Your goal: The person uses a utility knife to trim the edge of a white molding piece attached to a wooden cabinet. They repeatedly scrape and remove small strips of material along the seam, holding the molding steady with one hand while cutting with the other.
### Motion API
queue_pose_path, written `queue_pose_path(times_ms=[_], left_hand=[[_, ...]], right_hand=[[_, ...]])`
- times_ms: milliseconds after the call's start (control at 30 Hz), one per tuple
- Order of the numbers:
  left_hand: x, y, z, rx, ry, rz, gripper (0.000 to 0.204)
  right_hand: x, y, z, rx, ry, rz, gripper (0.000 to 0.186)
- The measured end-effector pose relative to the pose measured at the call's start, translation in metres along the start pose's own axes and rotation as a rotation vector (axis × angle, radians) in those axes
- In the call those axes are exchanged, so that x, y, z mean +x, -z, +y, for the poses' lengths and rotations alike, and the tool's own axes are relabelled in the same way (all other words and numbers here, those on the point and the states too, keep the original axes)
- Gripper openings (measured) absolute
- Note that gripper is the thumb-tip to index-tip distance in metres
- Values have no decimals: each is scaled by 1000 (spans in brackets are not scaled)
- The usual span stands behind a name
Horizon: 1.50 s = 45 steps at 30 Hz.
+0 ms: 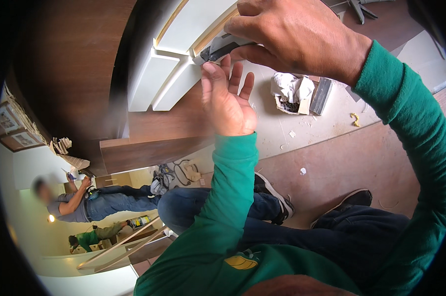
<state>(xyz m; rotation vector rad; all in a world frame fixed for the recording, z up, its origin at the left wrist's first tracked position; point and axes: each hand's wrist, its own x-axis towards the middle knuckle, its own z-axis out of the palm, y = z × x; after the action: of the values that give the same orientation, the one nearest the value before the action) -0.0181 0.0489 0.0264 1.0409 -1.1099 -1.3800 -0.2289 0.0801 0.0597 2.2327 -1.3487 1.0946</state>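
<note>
At far left a co-worker in a grey shirt [65, 204] works apart. The white panelled cabinet front [156, 79] has a trim strip partly lifted. The left hand [226, 101] is open, fingers spread just under the grey utility knife [220, 48]. The right hand [294, 34] grips that knife against the trim; cutting looks unfinished. A crumpled white rag [289, 89] lies on the floor.

The floor [351, 158] carries a small box of crumpled white rags [293, 93], scattered scraps, and possibly cables [176, 172] near its left edge.
</note>
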Motion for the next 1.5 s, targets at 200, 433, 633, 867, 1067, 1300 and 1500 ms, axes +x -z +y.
queue_pose_path(times_ms=[200,433,633,867,1067,1300,1500], left_hand=[[0,-2,2,-57,23,-27,85],[2,-1,4,-44,22,-16,80],[3,-3,1,-8,0,9,72],[2,-3,2,-11,1,19,68],[2,-4,2,-13,7,22,68],[2,-4,4,-19,19,27,67],[4,-3,3,-12,13,-4,67]], right_hand=[[-2,-7,5,21,-3,0,26],[-2,-10,5,48,-58,-14,24],[-3,-8,6,121,-64,19,25],[-2,-6,8,91,-29,10,25],[-1,-2,8,175,-88,-81,25],[-1,-3,6,132,-76,-41,27],[-2,0,-3,49,-80,45,29]])
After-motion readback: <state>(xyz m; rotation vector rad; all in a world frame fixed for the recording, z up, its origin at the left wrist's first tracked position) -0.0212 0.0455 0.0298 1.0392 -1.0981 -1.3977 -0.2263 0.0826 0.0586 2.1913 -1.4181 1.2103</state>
